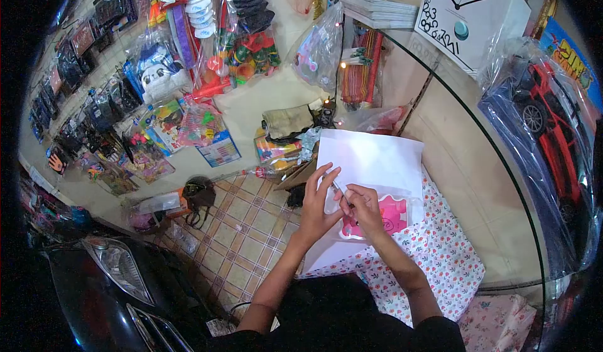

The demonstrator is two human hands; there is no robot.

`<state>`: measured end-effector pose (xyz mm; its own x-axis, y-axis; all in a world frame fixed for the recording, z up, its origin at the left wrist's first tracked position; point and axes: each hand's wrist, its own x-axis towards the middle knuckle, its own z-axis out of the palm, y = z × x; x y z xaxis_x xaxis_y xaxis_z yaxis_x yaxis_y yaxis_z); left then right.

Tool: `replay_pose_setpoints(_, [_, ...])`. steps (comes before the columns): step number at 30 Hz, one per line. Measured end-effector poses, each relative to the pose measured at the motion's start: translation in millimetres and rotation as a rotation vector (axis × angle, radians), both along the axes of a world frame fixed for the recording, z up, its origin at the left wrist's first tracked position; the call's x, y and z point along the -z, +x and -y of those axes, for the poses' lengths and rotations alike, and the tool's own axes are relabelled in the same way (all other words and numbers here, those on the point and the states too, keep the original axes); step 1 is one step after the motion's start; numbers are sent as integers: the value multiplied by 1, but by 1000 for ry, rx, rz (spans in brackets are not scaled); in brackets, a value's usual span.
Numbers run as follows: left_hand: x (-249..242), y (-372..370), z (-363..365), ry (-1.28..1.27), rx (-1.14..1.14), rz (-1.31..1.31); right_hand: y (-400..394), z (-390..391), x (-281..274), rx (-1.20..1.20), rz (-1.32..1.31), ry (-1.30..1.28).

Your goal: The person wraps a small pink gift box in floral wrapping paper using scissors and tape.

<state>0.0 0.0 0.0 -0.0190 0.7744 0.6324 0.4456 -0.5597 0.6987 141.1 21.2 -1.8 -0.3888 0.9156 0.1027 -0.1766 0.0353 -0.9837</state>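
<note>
Both hands are raised close together over the sheet of wrapping paper [443, 245], at its middle. My left hand [319, 202] has its fingers curved around a small, slim, pale item [338, 190], too small to name. The fingers of my right hand [364, 209] pinch together at the lower end of that item. Below the right hand lies a pink animal-shaped thing [394, 212] in clear packaging, partly hidden by the hand and wrist. The paper shows a floral print on one side and plain white on the other.
A curved glass table edge [496, 135] runs along the right, with a boxed clock [471, 16] and a wrapped red toy car [553, 132] on it. Bagged goods hang on the left wall. A black motorbike [119, 276] stands at lower left, beside the tiled floor [235, 232].
</note>
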Motion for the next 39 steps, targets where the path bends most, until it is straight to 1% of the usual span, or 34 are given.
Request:
replay_pose_setpoints(2, [-2, 0, 0, -7, 3, 7, 0, 0, -6, 14, 41, -15])
replay_pose_setpoints(5, [-2, 0, 1, -18, 8, -7, 3, -3, -14, -64, -34, -183])
replay_pose_setpoints(8, [16, -1, -5, -62, 33, 139, 3, -5, -13, -51, -102, -275])
replay_pose_setpoints(11, [5, 0, -3, -83, 46, 181, 7, -8, -16, -202, -108, -171])
replay_pose_setpoints(14, [5, 1, -3, -65, 28, 148, 8, -11, -15, -228, -39, -88])
replay_pose_setpoints(17, [0, 2, -1, -15, -53, -2, 10, -10, -16, -202, -30, -113])
replay_pose_setpoints(23, [-4, 3, 2, -34, -39, -3, 10, -11, -10, -187, -6, -71])
replay_pose_setpoints(26, [-4, 3, 2, -38, -29, -14, 8, -8, -11, -102, -5, -75])
replay_pose_setpoints(29, [-7, -1, 5, -81, -24, -92, 15, -14, -11, -174, 15, -213])
replay_pose_setpoints(32, [5, -9, 1, -82, -21, -38, 20, -19, -15, -21, 87, -6])
replay_pose_setpoints(35, [2, -19, 2, -94, 2, -56, 17, -15, -36, 30, 277, 326])
replay_pose_setpoints(36, [5, -23, 1, -123, 27, -66, 19, -13, -43, 19, 320, 343])
replay_pose_setpoints(39, [4, -30, 1, -224, 153, -71, 26, -19, -37, -49, 360, 542])
